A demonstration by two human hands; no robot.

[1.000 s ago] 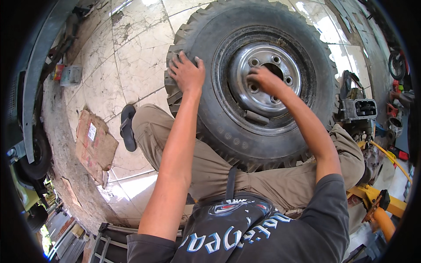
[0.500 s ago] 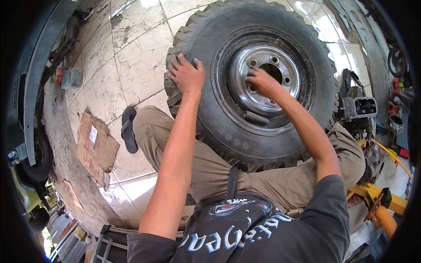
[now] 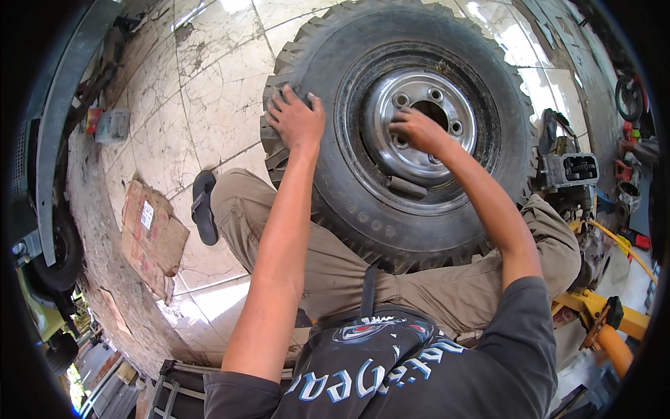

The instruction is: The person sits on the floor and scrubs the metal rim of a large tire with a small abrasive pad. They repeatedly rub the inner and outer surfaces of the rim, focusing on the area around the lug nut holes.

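A large black tire (image 3: 433, 234) with chunky tread lies flat in front of my crossed legs. Inside it sits a worn metal wheel rim (image 3: 382, 136) with bolt holes around a round centre opening. My left hand (image 3: 296, 122) rests spread on the tire's left sidewall, fingers reaching toward the tread. Over the rim's centre, my right hand (image 3: 419, 130) is closed, its fingers curled together beside the bolt holes. Whatever those fingers may hold is hidden. A short dark cylindrical piece (image 3: 407, 187) lies along the rim's near edge.
Left of my leg are a black sandal (image 3: 204, 207) and flattened cardboard (image 3: 153, 230) on cracked tiles. A clear plastic box (image 3: 113, 126) stands farther left. To the right are a metal engine part (image 3: 569, 170) and a yellow metal frame (image 3: 614, 318). A vehicle edges the left side.
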